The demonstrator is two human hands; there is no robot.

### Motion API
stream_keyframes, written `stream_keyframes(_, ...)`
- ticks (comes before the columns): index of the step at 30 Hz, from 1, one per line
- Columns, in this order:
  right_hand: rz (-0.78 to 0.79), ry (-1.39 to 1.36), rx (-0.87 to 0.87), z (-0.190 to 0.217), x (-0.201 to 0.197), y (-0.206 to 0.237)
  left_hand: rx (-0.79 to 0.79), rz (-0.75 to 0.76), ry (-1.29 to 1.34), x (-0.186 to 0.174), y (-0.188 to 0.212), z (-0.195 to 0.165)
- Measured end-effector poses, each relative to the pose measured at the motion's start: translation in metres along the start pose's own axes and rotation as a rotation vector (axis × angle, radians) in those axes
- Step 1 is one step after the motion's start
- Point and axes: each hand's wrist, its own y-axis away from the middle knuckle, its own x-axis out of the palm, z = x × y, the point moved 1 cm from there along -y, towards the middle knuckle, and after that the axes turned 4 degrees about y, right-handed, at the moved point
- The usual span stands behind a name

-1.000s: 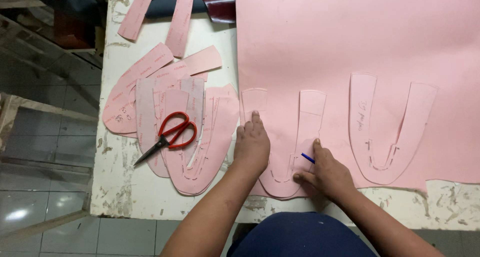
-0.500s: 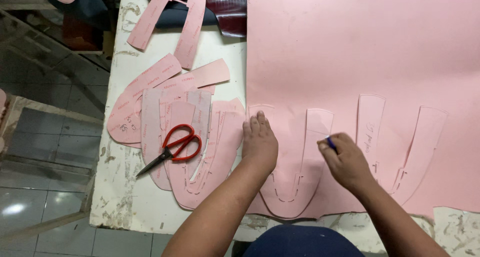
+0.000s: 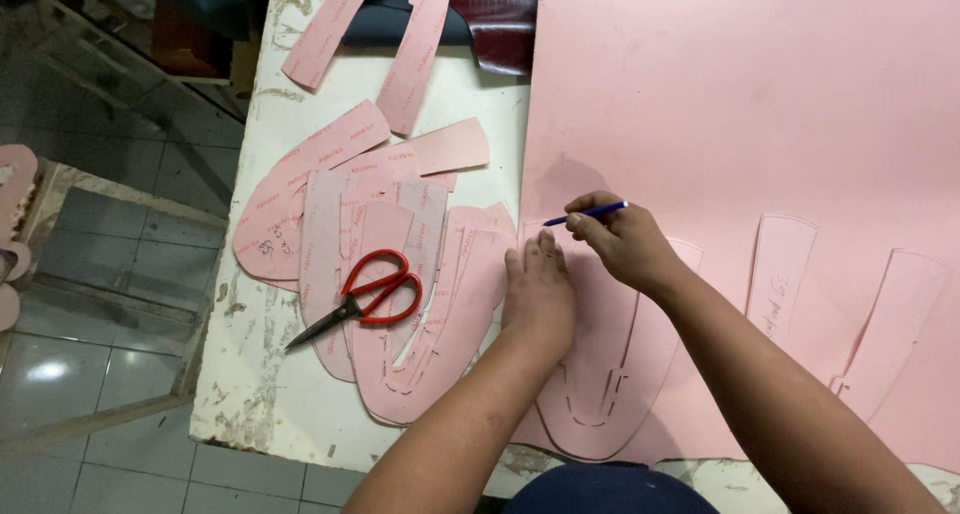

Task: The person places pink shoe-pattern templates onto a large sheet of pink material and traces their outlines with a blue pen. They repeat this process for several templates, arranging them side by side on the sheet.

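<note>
My left hand lies flat, fingers together, pressing a pink U-shaped pattern piece onto a large pink sheet. Just right of it, my right hand grips a blue pen, its tip at the upper left end of the pattern piece. A second U-shaped outline shows on the sheet to the right.
A pile of cut pink pieces lies left of my hands on the worn white table, with red-handled scissors on top. Long pink strips and dark red material sit at the far edge. Tiled floor lies left.
My right hand with the pen has moved from the pattern's right side, up and left to its top left end beside my left hand. The view has shifted.
</note>
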Motion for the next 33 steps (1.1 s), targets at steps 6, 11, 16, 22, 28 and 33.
stream_keyframes(6,0.002,0.023,-0.003,0.011,0.011,-0.004,0.014,-0.01,0.013,-0.003,0.004,0.001)
stream_keyframes(11,0.0,0.04,0.029,0.015,0.012,-0.007,0.021,0.051,0.022,-0.001,0.002,0.001)
stream_keyframes(16,-0.006,0.111,0.014,0.014,0.015,-0.009,0.016,-0.023,0.018,0.002,0.002,0.002)
stream_keyframes(22,-0.004,0.152,-0.003,0.013,0.013,-0.01,0.025,0.029,0.01,-0.007,0.004,0.0)
stream_keyframes(28,0.02,0.21,-0.011,0.011,0.012,-0.011,0.028,-0.074,0.005,-0.003,0.003,0.001)
stream_keyframes(33,0.028,0.291,-0.066,0.017,0.003,-0.007,0.043,-0.066,0.041,-0.008,0.005,-0.004)
